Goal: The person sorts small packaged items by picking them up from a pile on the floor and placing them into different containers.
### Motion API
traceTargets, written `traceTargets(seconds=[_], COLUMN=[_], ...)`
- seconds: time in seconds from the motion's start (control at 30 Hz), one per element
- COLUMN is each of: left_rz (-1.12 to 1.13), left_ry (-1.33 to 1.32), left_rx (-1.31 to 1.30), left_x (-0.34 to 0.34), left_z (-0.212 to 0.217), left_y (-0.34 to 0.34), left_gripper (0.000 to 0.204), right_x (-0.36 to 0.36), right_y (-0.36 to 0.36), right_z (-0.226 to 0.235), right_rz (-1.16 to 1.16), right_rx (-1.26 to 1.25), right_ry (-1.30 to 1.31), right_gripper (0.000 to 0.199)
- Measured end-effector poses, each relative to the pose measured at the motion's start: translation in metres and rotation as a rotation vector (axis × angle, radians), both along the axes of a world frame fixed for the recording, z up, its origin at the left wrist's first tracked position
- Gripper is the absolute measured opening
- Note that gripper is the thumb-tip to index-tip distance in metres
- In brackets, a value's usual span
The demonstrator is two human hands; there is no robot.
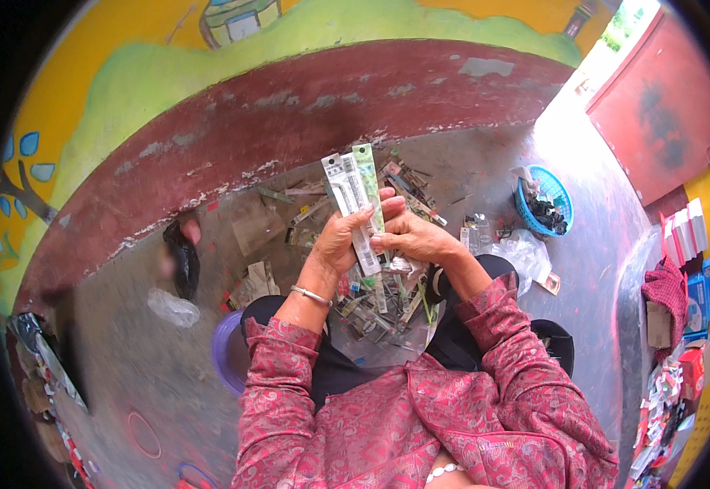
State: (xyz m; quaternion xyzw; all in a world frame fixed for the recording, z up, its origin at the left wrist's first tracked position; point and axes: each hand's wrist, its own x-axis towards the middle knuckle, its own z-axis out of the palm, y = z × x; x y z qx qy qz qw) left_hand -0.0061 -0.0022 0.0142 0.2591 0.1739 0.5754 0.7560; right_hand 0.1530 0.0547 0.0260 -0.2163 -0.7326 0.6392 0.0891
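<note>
My left hand (339,243) is closed on a long, narrow white packet (343,189) with a hang hole at its top. Close behind it stands a green-and-white printed packet (366,175) of the same slim shape, with my right hand (416,235) closed on its lower part. Both packets are upright and partly overlap; what is inside them I cannot make out. Below my hands, between my knees, a heap of similar slim packets (371,314) is spread over the floor.
A blue plastic basket (564,204) with dark items stands at the right, beside a crumpled transparent bag (524,257). By my left knee is a purple basin (226,352). A black bag (184,265) lies farther left. The painted wall (290,114) closes off the far side.
</note>
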Motion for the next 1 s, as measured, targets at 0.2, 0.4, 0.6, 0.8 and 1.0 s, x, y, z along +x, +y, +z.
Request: traceTargets(seconds=[0.2,0.4,0.6,0.8,1.0], left_rz=[0.124,-0.056,-0.297,-0.038,0.18], left_ry=[0.042,0.336,0.4,0.132,-0.088], left_rx=[-0.082,-0.158,-0.176,-0.166,-0.172], left_x=[0.0,0.016,0.021,0.01,0.009], left_z=[0.007,0.01,0.012,0.002,-0.005], left_y=[0.004,-0.002,-0.008,0.002,0.019], left_gripper=[0.043,0.036,0.047,0.037,0.013], right_x=[0.023,-0.007,-0.009,0.059,0.027], right_y=[0.02,-0.003,0.052,0.114,0.035], right_z=[0.012,0.057,0.018,0.011,0.022], right_rz=[-0.493,-0.6,-0.692,-1.265,-0.127], right_rx=[0.258,0.931,1.161,0.428,0.031], right_ry=[-0.023,0.369,0.344,0.224,-0.199], right_gripper=[0.035,0.007,0.008,0.032,0.069])
